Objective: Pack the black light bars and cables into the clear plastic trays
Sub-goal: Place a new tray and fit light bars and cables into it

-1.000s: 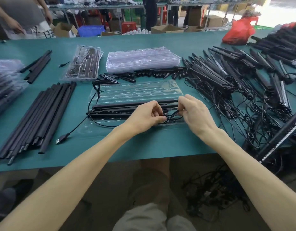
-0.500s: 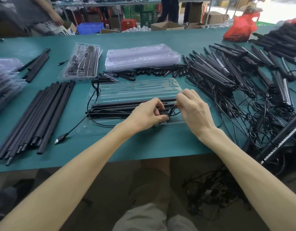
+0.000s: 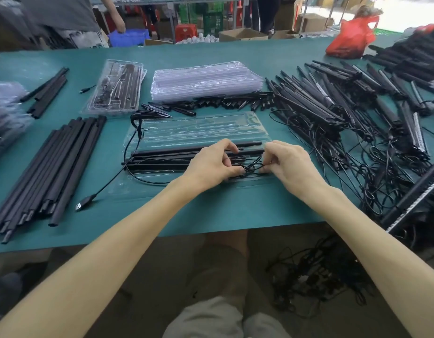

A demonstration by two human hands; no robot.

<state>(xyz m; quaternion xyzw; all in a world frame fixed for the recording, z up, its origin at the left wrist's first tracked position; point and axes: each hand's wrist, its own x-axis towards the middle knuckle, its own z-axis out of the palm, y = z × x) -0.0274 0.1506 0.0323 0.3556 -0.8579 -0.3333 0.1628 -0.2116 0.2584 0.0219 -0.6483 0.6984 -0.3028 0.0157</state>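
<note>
Our right hand (image 3: 291, 164) sits a bit lower than it did half a second ago. It has come down close to our left hand (image 3: 211, 164).

The fingertips (image 3: 264, 170) of the right hand pinch the thin black cable (image 3: 250, 165). The left thumb and first fingers are curled and pinch the same cable from the other side. The cable makes a small loop between the two hands.

The loop lies on the near right end of the black light bars (image 3: 167, 158). The bars lie side by side in the near half of the clear tray (image 3: 201, 128). The tray lies open and flat on the green table (image 3: 235, 211). The cable runs out past the tray's left end, and its USB plug (image 3: 82, 204) lies on the table.

Behind the tray is a row of small black pieces (image 3: 223, 103), then a stack of empty trays (image 3: 206, 81). A packed tray (image 3: 115, 91) sits left of the stack. Long black tubes (image 3: 52, 162) lie on the left. A big pile of light bars and wires (image 3: 345, 106) lies on the right. A red bag (image 3: 350, 37) sits at the far edge.
</note>
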